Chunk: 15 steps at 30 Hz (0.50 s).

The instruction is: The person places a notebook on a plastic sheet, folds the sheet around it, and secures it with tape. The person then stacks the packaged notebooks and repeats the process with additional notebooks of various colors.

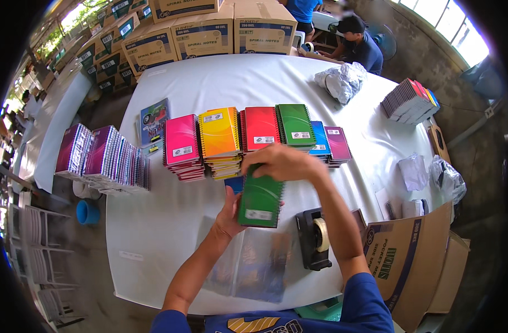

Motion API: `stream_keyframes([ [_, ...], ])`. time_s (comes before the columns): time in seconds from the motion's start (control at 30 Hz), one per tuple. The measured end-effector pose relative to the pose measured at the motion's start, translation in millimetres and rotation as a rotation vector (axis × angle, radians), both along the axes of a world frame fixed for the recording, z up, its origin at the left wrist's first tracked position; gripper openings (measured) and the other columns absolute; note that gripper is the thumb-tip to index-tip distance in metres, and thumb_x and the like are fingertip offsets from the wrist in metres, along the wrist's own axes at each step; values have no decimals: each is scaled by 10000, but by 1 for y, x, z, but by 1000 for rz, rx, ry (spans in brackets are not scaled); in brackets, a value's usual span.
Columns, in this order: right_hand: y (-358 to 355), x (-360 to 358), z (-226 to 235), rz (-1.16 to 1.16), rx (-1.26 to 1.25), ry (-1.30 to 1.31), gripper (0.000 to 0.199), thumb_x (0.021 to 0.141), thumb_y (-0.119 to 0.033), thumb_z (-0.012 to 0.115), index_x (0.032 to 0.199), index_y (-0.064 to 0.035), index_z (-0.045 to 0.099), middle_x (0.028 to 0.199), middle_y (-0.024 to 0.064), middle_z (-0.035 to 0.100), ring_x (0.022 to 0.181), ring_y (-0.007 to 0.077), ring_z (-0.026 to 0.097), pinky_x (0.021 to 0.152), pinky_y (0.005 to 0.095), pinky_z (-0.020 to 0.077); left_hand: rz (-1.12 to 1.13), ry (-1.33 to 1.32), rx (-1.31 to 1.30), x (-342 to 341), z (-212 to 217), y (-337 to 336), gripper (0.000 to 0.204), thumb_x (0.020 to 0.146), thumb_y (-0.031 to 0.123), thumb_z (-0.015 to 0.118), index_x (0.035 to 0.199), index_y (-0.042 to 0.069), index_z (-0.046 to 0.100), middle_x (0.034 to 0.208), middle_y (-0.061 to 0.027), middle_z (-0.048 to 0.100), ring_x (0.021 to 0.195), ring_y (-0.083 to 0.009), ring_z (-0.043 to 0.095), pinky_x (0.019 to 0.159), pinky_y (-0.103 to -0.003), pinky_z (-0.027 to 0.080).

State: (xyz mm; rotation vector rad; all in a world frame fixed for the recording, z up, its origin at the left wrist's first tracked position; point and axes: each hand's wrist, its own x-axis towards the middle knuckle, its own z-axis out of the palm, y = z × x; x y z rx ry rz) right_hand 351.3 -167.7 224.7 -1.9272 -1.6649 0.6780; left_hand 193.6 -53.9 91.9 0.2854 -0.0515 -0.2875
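I am looking down at a white table (170, 222) where an open cardboard box (415, 261) is standing at the right near corner, its inside hidden from me, and closed cartons (204, 33) are lining the far edge. My left hand (230, 213) is gripping the left edge of a green spiral notebook (260, 201) while my right hand (287, 162) is clasping its top end; the notebook is being held just above the table's middle, its long axis running near to far, tilted a little, its coil along the right side and its label toward me. Just beyond it, a row of notebook stacks is sitting: pink (182, 145), yellow-orange (219, 136), red (260, 129), green (296, 125), blue (320, 139) and purple (338, 145). Clear plastic sleeves (254, 266) are lying at the near edge, beside a black tape dispenser (315, 238). Upright purple notebooks (104, 158) are crowding the left edge. Bare cloth is staying open at the near left and on the far half, around a crumpled plastic bag (343, 80).
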Motion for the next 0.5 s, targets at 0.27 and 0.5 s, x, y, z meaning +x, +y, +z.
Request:
stream_keyframes([
  [0.27,-2,9,-78,-555,318,-655,345,783,-3,648,1127,-14,646,1244,147,609,1146,315,588,1020,417,446,154,256,434,-9,6,12,533,872,277,695,1289,18,485,1200,-144,612,1070,-250,635,912,-409,541],
  [0.5,-7,20,-67,-512,484,-782,363,804,53,523,1130,-51,644,1196,116,650,1146,247,606,1059,397,429,158,398,275,-15,-25,29,468,849,177,707,1247,27,513,1148,-114,631,1019,-235,649,892,-401,548],
])
